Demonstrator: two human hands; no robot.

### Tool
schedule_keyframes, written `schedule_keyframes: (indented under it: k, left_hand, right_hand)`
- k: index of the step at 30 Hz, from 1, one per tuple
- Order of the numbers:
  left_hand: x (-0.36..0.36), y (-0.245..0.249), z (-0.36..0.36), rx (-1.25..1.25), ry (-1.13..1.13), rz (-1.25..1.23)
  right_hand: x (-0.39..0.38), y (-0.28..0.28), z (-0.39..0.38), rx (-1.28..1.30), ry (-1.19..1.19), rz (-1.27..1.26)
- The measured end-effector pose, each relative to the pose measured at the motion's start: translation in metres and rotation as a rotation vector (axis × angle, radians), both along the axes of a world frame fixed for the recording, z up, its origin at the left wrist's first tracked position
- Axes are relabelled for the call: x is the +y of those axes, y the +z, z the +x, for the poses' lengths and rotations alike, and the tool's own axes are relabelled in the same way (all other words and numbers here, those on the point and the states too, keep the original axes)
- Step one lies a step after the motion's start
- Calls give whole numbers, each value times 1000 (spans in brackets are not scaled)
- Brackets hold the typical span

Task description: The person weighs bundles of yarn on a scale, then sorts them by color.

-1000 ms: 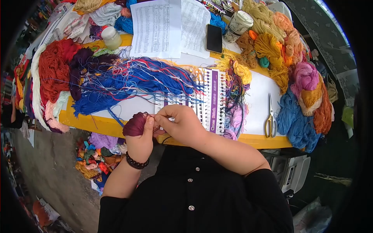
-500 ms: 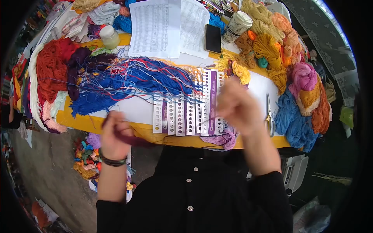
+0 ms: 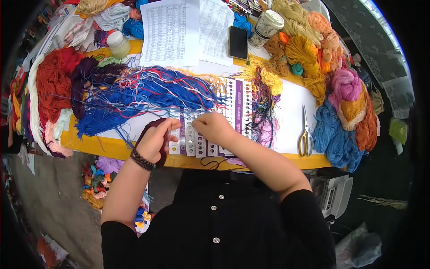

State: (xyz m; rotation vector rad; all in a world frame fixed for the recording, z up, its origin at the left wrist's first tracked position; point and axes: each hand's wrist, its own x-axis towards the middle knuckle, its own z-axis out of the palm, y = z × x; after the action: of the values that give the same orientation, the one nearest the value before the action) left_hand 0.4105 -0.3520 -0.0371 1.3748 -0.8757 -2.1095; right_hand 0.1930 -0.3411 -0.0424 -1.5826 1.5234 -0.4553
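Note:
My left hand [image 3: 154, 138] is closed round a dark maroon skein of thread [image 3: 162, 158], which hangs down by the wrist and shows above the fingers. Close by on the right, my right hand [image 3: 216, 128] is pinched above the punched thread cards [image 3: 190, 142]; whatever its fingertips hold is too fine to make out. The white and purple cards lie side by side, with strands tied through holes in them. A thick spread of blue, red and white threads [image 3: 165, 92] runs left from the cards, just beyond both hands.
Scissors [image 3: 306, 134] with golden handles lie at the right. Farther back are printed sheets [image 3: 170, 33], a black phone [image 3: 238, 42], a lidded cup [image 3: 267, 28] and a small jar [image 3: 118, 44]. Colourful yarn heaps [image 3: 56, 89] line both sides of the yellow-edged table [image 3: 103, 144].
My right hand has swung left from the far side of the cards to beside my left hand. My left hand has moved slightly right and up with the maroon skein. The view has shifted a little.

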Motion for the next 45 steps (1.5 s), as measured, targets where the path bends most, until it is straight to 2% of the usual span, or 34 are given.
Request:
schedule_keyframes:
  k: [1,2,3,4,7,9,14,16,20,21,22,23,24,26,27,28,29,30,31,32,33,34,36,37,38,39,40,42,43,44,45]
  left_hand:
    - [-2,2,-6,-20,6,12]
    - [-4,4,-13,-40,11,25]
    - [-5,4,-17,-67,53,30]
    - [-5,0,-20,-20,73,-4]
    - [-9,-9,-30,19,78,-89]
    - [-14,-33,-33,-32,50,-236]
    - [-12,-21,-44,-85,89,-283]
    - [-13,-19,-45,-110,81,-301]
    - [-17,-16,-37,-364,-55,-506]
    - [-20,-30,-30,-507,-74,-765]
    - [-19,-25,-26,-419,-6,-684]
    - [-16,-6,-27,-252,74,-496]
    - [-16,-7,-25,-38,153,-323]
    - [-14,0,-33,196,218,-174]
    - [-13,-2,-38,203,178,-206]
    - [-12,1,-44,48,92,-273]
    - [-11,3,-48,-106,6,-338]
    - [-10,-10,-50,-167,-106,-517]
    - [-8,-14,-48,-200,-159,-590]
    - [-7,-18,-44,-235,-213,-660]
    - [-9,-29,-37,-242,-132,-769]
    - [-16,-30,-25,-211,-47,-655]
    - [-26,2,-2,-143,198,-461]
    - [-28,16,10,-77,360,-389]
    - [-36,23,28,-42,356,-426]
    - [-44,28,54,-114,236,-666]
    - [-53,49,70,154,420,-396]
    - [-67,56,122,338,576,-663]
    - [-67,69,122,339,744,-766]
    - [-74,58,144,279,755,-791]
    - [-73,33,158,-117,564,-883]
  right_hand:
    - [-4,-2,3,-19,-43,106]
    - [-7,-5,3,-22,-46,107]
    - [-8,-9,2,-123,-94,142]
    - [-9,-10,1,-225,-144,177]
    - [-10,-7,-1,-290,-159,261]
    - [-10,-1,-1,-290,-169,265]
    - [-11,-2,0,-299,-157,242]
    - [-12,-2,1,-161,-77,184]
    - [-8,-1,1,-85,-29,140]
    - [-4,-10,1,-199,-112,129]
    - [-3,-15,1,-312,-197,116]
    - [-2,-16,0,-313,-200,116]
    - [0,-18,-1,-350,-209,123]
    - [1,-20,-2,-386,-214,130]
    - [1,-22,-3,-493,-231,153]
    - [0,-21,-5,-599,-247,177]
    - [0,-20,-8,-597,-246,176]
    - [1,-17,-12,-764,-286,270]
    - [1,-15,-15,-930,-324,367]
    - [1,-16,-14,-929,-325,371]
    - [1,-16,-14,-866,-307,367]
    - [1,-16,-14,-803,-287,359]
    - [2,-12,-8,-716,-272,355]
    - [3,-13,-6,-593,-227,312]
    - [4,-13,-6,-468,-182,270]
    - [4,-14,-6,-470,-183,271]
    - [4,-16,-6,-448,-159,255]
    - [5,-19,-5,-427,-133,238]
    - [5,-18,-4,-406,-145,215]
    - [4,-17,-3,-384,-158,189]
    - [6,-14,-1,-383,-155,179]
